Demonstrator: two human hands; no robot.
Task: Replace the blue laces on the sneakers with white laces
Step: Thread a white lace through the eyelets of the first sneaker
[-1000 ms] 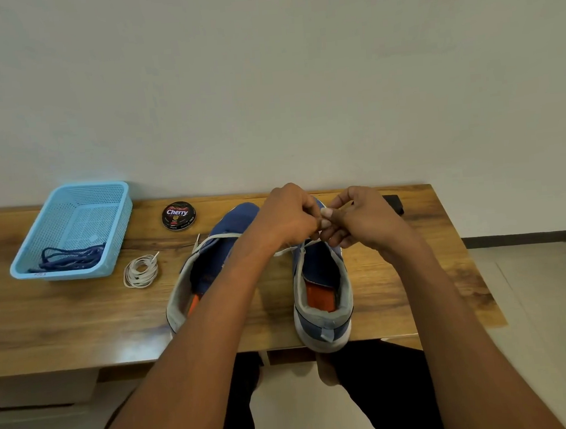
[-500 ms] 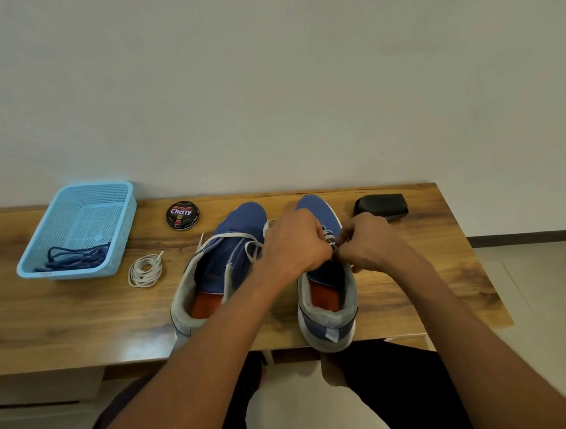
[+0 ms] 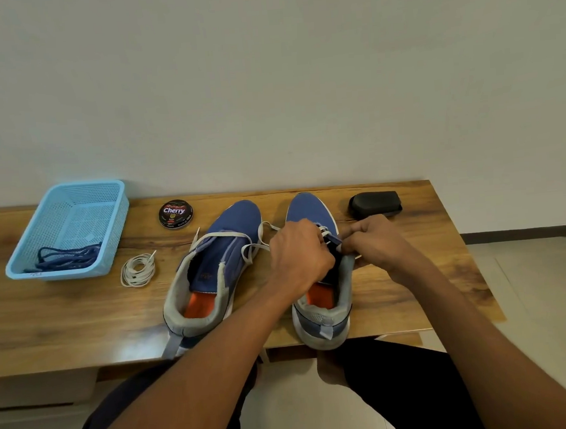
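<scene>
Both hands have dropped from above the shoe onto its eyelets since a second ago. Left grip (image 3: 300, 257) and right grip (image 3: 375, 242) each pinch the flat white lace (image 3: 325, 234) on the right sneaker (image 3: 311, 208). Two blue fabric sneakers stand on the wooden tabletop (image 3: 62, 316); the left sneaker (image 3: 220, 253) carries a loose white lace. Farther left lie one coiled white lace (image 3: 138, 270), a round tin (image 3: 175, 213), and a perforated plastic basket (image 3: 71, 204) holding blue laces (image 3: 68, 258).

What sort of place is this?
Probably a plain room at home, set up for shoe care: a wooden table against a bare wall, sneakers, a polish tin and a tiled floor.
</scene>
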